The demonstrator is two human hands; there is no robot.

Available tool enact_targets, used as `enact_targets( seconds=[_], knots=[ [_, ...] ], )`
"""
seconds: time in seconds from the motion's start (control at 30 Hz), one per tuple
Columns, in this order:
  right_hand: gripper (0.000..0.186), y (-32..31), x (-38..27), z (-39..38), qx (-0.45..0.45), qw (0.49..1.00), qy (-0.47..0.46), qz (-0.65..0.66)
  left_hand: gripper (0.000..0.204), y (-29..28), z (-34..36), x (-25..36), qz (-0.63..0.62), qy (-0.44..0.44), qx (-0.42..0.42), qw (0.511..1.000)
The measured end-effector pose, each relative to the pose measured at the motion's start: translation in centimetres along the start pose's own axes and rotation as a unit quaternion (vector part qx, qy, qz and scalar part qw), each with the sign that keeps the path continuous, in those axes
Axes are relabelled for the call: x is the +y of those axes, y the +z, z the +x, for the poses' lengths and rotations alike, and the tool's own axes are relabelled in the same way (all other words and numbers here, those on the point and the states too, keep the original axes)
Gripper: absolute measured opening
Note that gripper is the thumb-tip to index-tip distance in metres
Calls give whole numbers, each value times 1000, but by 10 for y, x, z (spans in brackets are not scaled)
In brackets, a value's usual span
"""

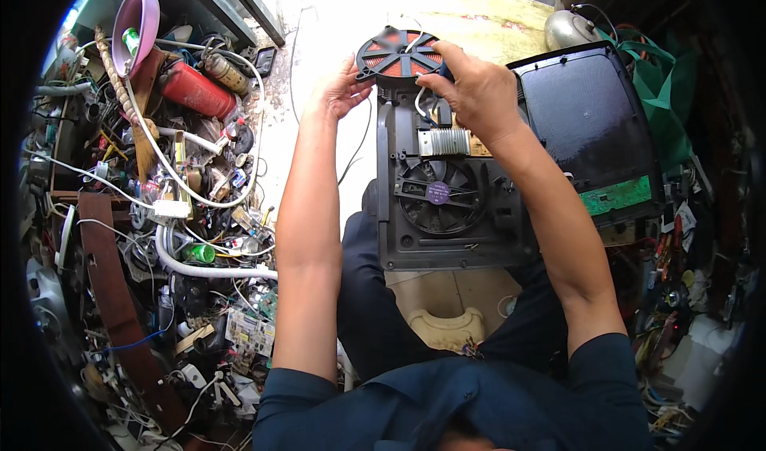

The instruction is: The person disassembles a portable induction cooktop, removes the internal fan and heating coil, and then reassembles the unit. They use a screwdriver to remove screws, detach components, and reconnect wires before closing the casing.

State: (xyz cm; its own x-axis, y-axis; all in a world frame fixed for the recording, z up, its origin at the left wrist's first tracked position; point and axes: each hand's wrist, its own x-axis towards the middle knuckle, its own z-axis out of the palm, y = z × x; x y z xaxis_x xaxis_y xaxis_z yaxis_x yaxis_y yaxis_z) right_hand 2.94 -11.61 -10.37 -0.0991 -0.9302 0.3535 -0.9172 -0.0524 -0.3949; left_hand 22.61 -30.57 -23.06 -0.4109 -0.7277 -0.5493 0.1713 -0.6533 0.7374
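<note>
An opened induction cooker's black base (391, 236) lies across my lap, with a fan (439, 194) and a finned metal heatsink (444, 141) inside. At its far end is the round copper-coloured coil (388, 56) on a black spoked frame. The fingers of my left hand (345, 92) grip the coil's left edge. Over the coil's right side, my right hand (487, 92) is closed on a screwdriver (446, 71), whose dark blue handle partly shows between thumb and forefinger. White wires (420, 104) run from the coil down into the base. My right hand hides part of the circuitry.
The cooker's black top panel (586, 104) leans at the right, with a green circuit board (618, 197) at its lower edge. A metal kettle (571, 31) stands on the far yellowish table (487, 20). Piled parts, cables and a red cylinder (195, 89) crowd the left.
</note>
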Motion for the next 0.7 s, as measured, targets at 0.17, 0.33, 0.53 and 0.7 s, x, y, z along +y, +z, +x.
enact_targets(
  seconds=[0.17, 0.33, 0.53, 0.7],
  knots=[
    [48, 9, -6, -1, 92, 990, -74, 75, 27, 3, 20, -13, 7, 28, 13, 1000],
    [40, 16, -8, -7, 108, 994, -28, 14, 24, 7, 23, -16, 22, 81, 21, 996],
    [44, 21, -11, -3, 147, 986, -77, -17, 27, 2, 6, -17, 24, 144, 59, 988],
    [47, 18, -17, -21, 68, 993, 15, 94, 32, 18, -44, -25, -71, 205, 47, 975]
  ],
)
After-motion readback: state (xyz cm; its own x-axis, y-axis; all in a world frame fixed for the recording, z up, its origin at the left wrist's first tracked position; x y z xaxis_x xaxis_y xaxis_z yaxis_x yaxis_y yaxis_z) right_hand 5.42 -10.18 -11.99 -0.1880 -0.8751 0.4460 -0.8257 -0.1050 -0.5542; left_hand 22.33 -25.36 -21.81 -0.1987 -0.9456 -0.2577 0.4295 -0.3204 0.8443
